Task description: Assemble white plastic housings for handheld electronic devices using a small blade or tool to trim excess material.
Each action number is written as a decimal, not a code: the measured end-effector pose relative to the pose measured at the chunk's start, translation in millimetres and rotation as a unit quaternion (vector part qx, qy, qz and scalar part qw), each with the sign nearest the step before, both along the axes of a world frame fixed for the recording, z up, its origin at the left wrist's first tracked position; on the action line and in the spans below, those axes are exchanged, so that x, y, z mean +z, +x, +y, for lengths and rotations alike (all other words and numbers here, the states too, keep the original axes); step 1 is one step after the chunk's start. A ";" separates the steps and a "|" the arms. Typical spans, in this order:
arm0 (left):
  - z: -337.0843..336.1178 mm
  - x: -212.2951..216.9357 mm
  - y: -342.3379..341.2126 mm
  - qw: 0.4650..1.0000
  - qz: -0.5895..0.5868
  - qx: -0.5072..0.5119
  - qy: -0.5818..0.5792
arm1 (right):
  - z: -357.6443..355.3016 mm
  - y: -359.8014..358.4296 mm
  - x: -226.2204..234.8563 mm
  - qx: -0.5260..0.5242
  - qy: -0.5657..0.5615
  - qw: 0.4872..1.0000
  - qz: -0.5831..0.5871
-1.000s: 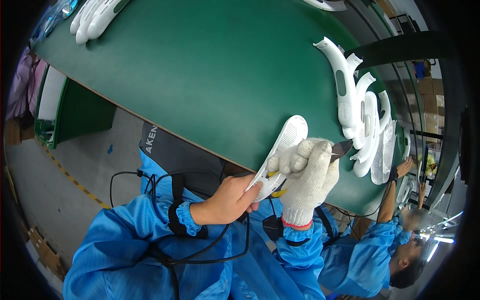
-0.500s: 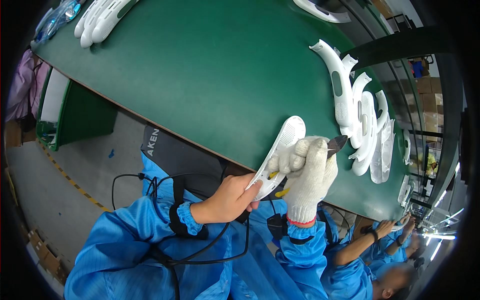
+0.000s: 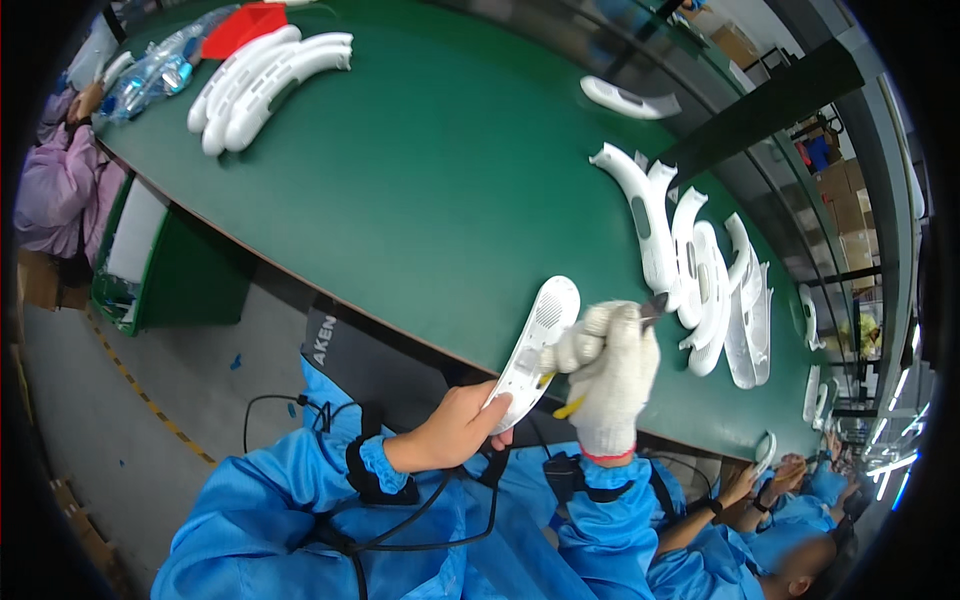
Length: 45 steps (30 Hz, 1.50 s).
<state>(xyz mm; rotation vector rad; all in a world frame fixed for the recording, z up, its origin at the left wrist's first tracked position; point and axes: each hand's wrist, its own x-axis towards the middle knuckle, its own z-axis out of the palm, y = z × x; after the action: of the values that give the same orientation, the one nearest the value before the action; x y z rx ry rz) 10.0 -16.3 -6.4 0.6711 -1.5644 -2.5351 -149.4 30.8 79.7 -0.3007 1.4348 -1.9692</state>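
Observation:
My bare left hand pinches the lower end of a long white plastic shell with a patch of small holes at its rounded upper end. Beside it my right hand, in a white knitted glove, is closed around pliers. Two yellow handle ends show below the fist, and the dark jaws point up and right, away from the shell. The gloved fingers overlap the shell's right edge; whether they press on it I cannot tell. Shell and hands are over the near edge of the green table.
Several curved white shells lie in a cluster to the right, with another shell behind. More shells lie far left beside a red tray and clear plastic bags. A green bin stands left below. Co-workers sit at right.
The view has shifted, bringing the red tray and more of the far left table into sight. The gloved hand with the pliers has turned slightly beside the shell. Both hands keep their holds.

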 end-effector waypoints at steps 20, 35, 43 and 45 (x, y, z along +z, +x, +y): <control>-159.3 91.5 -7.0 0.867 -0.095 0.181 -0.454 | -75.2 -88.4 -19.9 0.199 0.012 0.975 -0.100; -347.3 88.0 -216.1 0.476 -0.033 0.096 -0.874 | -66.4 -101.0 -12.5 0.257 0.012 0.957 -0.137; -367.6 37.0 -234.8 0.503 -0.130 0.111 -0.847 | -65.7 -103.4 -10.3 0.278 -0.006 0.949 -0.147; -357.0 48.1 -246.0 0.518 -0.062 0.117 -0.845 | -66.9 -102.5 -14.4 0.277 -0.020 0.948 -0.157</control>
<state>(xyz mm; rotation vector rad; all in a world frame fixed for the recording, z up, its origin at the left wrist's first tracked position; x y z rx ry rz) -236.0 -373.3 41.6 0.5048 -2.5364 0.0570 -251.9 -36.1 65.3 -0.3455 0.9725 -1.5020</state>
